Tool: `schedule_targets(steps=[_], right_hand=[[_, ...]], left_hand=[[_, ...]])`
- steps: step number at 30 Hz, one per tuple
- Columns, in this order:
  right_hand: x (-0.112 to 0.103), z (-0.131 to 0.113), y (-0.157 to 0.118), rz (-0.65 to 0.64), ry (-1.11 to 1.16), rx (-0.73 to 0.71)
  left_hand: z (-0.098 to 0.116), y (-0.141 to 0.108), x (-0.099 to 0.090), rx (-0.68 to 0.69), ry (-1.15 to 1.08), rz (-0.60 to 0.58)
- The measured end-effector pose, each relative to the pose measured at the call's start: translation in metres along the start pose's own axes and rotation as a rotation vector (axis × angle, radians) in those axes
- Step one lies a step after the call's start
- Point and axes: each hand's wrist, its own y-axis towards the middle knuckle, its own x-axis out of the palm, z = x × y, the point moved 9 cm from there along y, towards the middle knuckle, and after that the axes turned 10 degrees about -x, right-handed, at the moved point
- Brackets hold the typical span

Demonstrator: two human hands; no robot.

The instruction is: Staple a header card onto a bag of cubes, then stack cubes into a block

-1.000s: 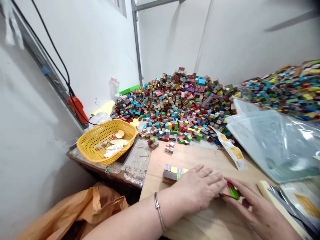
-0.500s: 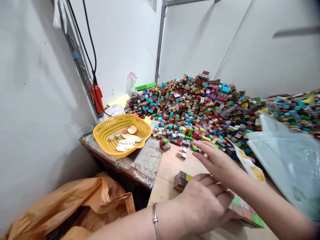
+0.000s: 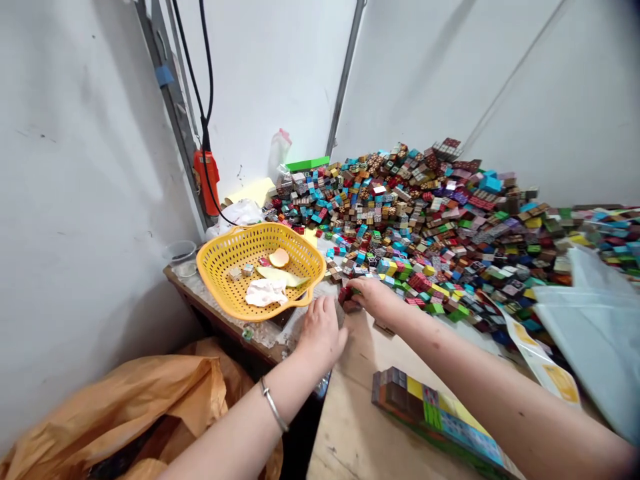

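Note:
My right hand (image 3: 373,298) reaches to the near edge of the pile, its fingers bent round a small dark red cube (image 3: 345,294). My left hand (image 3: 321,331) is low beside the yellow basket's near corner, thumb apart from the fingers, with nothing visible in it; its fingertips are partly hidden. On the wooden board (image 3: 345,407) lies a long block of patterned cubes (image 3: 435,415) set in rows, brown, yellow, green and light blue, below my right forearm. A light brown piece (image 3: 384,328) shows partly under my right wrist.
A large heap of small coloured cubes (image 3: 400,207) fills the back. The yellow basket (image 3: 215,293) holds paper, peel-like scraps and a few cubes. Clear plastic bags (image 3: 590,340) lie at right, an orange sack (image 3: 165,393) at lower left. A clear cup (image 3: 181,257) stands behind the basket.
Both hands have left the long block and moved left, the left hand to the basket's side, the right to the dark red cube. The view has shifted slightly left.

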Motion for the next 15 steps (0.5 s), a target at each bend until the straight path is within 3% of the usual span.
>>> schedule_targets(steps=[6,15], right_hand=[[0.0,0.004,-0.006,0.019,0.024,0.064],[-0.008,0.01,-0.011,0.058,0.14,0.122]], left_hand=[[0.005,0.039,0.02,0.005,0.002,-0.08],[0.003,0.046,0.023,0.032,-0.058,-0.135]])
